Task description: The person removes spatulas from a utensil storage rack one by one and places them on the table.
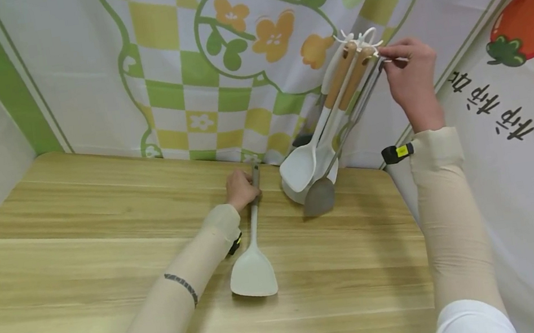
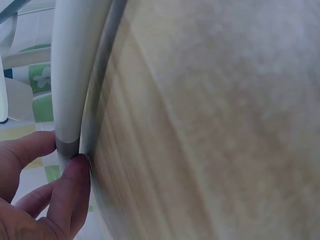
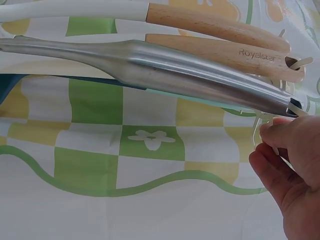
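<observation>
A cream turner [image 1: 253,273] lies on the wooden table with its blade toward me. My left hand [image 1: 241,190] pinches its grey grip between thumb and fingers; the left wrist view shows the fingertips where the pale shaft [image 2: 77,75] meets the grey part. Up at the right, my right hand [image 1: 412,66] pinches a white hook at the top of a utensil rack [image 1: 362,42]. Beside those fingers, in the right wrist view, a steel turner's handle [image 3: 195,75] hangs by its end hole. Two wooden handles [image 3: 215,25] hang next to it.
A white turner blade [image 1: 299,167] and the steel turner's blade [image 1: 320,198] hang low over the table's back right. A checkered curtain [image 1: 205,90] closes off the back, and a printed white cloth [image 1: 533,197] the right side. The wooden table [image 1: 80,261] extends left.
</observation>
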`<action>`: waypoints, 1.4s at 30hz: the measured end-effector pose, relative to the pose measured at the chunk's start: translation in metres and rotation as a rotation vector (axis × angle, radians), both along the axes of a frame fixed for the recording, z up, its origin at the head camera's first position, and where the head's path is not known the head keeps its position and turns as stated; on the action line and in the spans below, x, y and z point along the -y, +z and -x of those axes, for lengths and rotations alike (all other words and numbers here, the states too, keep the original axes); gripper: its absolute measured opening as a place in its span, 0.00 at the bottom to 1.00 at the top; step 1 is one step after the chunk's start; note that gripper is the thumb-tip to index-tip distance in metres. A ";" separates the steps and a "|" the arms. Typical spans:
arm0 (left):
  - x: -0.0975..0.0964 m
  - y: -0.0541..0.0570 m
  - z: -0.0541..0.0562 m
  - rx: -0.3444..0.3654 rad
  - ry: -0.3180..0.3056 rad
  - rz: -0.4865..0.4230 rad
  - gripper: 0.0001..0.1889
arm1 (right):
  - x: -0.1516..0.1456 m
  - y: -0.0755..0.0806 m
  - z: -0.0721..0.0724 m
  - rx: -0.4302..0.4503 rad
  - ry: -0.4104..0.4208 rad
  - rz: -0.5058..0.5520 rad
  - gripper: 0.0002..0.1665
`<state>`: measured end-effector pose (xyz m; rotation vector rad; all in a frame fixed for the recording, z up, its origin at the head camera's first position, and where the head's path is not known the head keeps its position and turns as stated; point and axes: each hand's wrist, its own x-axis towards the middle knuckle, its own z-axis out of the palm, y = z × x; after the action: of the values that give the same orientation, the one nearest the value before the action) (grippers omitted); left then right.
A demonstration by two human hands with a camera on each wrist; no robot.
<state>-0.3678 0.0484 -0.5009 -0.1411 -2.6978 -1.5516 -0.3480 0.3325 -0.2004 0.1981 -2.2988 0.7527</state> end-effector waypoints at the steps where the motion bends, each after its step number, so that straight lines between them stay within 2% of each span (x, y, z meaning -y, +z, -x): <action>1: 0.000 0.000 0.000 -0.001 0.002 -0.001 0.16 | 0.000 0.000 0.000 -0.002 0.002 0.001 0.15; 9: 0.001 -0.003 -0.001 0.016 0.005 -0.012 0.19 | 0.000 0.000 -0.001 -0.004 -0.001 0.013 0.16; 17: 0.000 -0.001 0.000 0.020 0.008 -0.003 0.18 | -0.001 0.000 0.000 -0.007 0.001 0.008 0.15; 19: -0.001 -0.004 0.001 -0.016 0.019 -0.003 0.17 | -0.001 -0.001 0.000 -0.003 0.004 0.010 0.16; 21: -0.001 -0.004 0.001 -0.019 0.025 0.000 0.17 | -0.001 0.000 -0.001 0.006 0.002 0.012 0.16; 25: -0.003 -0.004 0.003 -0.009 0.038 0.012 0.19 | -0.001 -0.001 -0.001 0.007 -0.004 0.006 0.17; 26: -0.002 -0.002 0.004 0.022 0.033 0.018 0.21 | -0.001 -0.001 -0.001 0.005 -0.005 0.003 0.17; 42: 0.003 -0.006 0.014 0.051 0.014 -0.012 0.22 | -0.002 0.001 -0.001 0.020 -0.012 -0.012 0.17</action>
<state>-0.3821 0.0449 -0.5066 -0.0838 -2.7209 -1.5887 -0.3473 0.3341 -0.1999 0.1835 -2.3219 0.7378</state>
